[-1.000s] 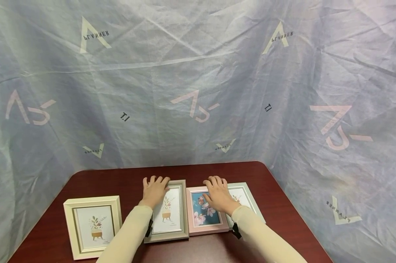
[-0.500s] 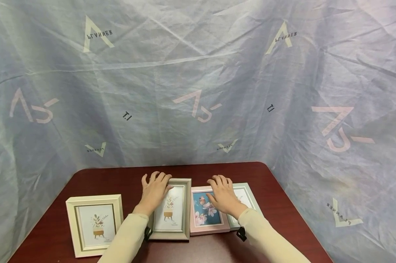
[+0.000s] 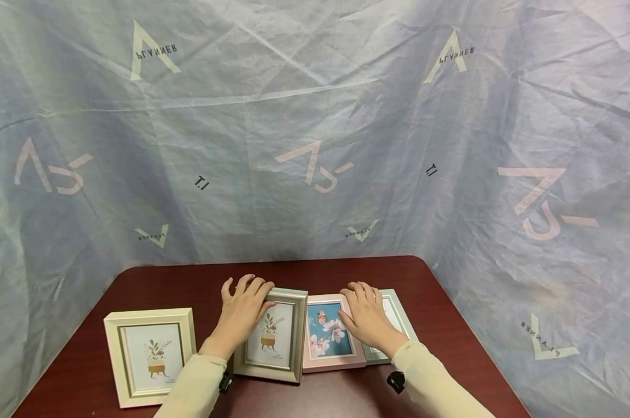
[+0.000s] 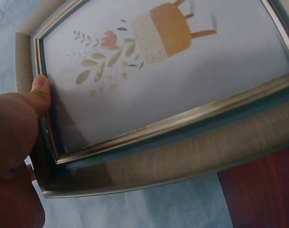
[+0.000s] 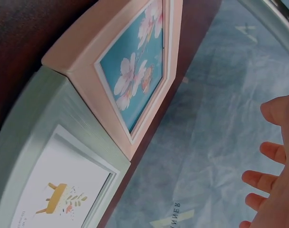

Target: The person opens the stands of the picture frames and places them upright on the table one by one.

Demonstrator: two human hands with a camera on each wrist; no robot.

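My left hand (image 3: 238, 316) grips the top of a champagne-coloured picture frame (image 3: 270, 337) and holds it tilted up off the table. In the left wrist view the thumb (image 4: 39, 92) presses on the front of the frame's border, with the other fingers hidden behind. A print of a potted plant fills it. My right hand (image 3: 372, 319), fingers relaxed and spread, hovers above a pink picture frame (image 3: 327, 331) with a blossom picture and a pale green picture frame (image 3: 395, 316). The right wrist view shows the right hand (image 5: 277, 175) holding nothing, apart from both frames.
A cream picture frame (image 3: 150, 357) stands at the left of the dark red table (image 3: 450, 371). The pink and green frames lie side by side, edges meeting. Behind the table hangs a grey-blue printed cloth (image 3: 315, 145).
My left hand has raised the champagne frame from lying nearly flat to a steeper tilt and shifted its top slightly right. My right hand has moved a little right, uncovering more of the pink frame.
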